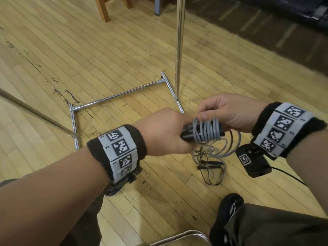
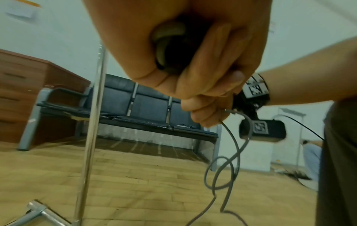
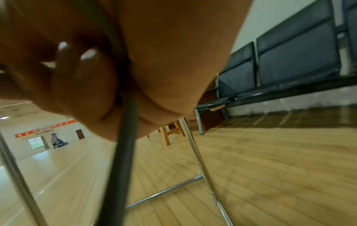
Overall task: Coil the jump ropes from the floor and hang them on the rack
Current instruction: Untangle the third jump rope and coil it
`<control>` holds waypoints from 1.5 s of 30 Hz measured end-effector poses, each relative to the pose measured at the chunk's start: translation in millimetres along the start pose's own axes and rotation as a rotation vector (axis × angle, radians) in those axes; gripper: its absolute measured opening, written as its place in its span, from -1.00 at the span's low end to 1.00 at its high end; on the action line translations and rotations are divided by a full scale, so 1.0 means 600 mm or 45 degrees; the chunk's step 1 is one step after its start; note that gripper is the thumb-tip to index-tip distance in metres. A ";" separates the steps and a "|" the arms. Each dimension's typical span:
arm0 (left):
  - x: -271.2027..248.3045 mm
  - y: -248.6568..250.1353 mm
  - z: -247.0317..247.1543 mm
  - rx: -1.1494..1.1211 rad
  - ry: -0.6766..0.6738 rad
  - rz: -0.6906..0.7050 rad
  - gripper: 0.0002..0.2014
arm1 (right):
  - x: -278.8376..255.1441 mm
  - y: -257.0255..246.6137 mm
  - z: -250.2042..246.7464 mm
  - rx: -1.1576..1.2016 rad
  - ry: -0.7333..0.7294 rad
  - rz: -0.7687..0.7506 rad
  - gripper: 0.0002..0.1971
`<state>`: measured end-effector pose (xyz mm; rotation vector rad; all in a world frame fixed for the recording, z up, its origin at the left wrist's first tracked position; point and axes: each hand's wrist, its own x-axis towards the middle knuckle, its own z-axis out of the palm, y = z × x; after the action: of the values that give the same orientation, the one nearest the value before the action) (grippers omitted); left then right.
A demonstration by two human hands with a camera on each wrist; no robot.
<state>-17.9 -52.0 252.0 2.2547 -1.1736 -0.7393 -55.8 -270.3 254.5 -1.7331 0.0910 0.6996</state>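
Observation:
A grey jump rope [image 1: 206, 133] is wound in several turns round its black handles [image 1: 188, 134]. My left hand [image 1: 163, 132] grips the handles' left end; in the left wrist view my left hand [image 2: 193, 61] is curled round the dark handle ends. My right hand [image 1: 221, 112] pinches the rope at the top of the coil, and a loose grey length [image 2: 228, 165] hangs down from it. In the right wrist view the grey rope [image 3: 123, 152] runs down out of my right hand [image 3: 86, 73]. A second, brown jump rope [image 1: 211, 164] lies tangled on the floor below.
The chrome rack's base frame [image 1: 120, 94] and upright pole [image 1: 179, 47] stand on the wooden floor just beyond my hands. A slanted rack bar [image 1: 35, 112] crosses at left. A black bench [image 2: 150, 107] lines the wall. My shoe [image 1: 229, 210] is at lower right.

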 end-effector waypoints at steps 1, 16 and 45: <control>0.004 -0.004 -0.005 -0.040 0.066 -0.053 -0.84 | 0.005 0.006 0.002 0.022 0.062 0.014 -0.85; 0.057 -0.044 0.048 0.527 -0.346 -0.394 -0.94 | -0.005 -0.036 0.093 -1.499 -0.044 0.060 -0.74; 0.054 -0.048 0.001 -1.243 0.075 -0.389 -0.29 | 0.030 -0.002 0.063 -0.223 0.858 -0.052 -0.56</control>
<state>14.2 -64.4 225.6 1.5855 -0.2827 -1.0543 -55.9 -230.4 242.3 -2.0718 0.4668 0.0685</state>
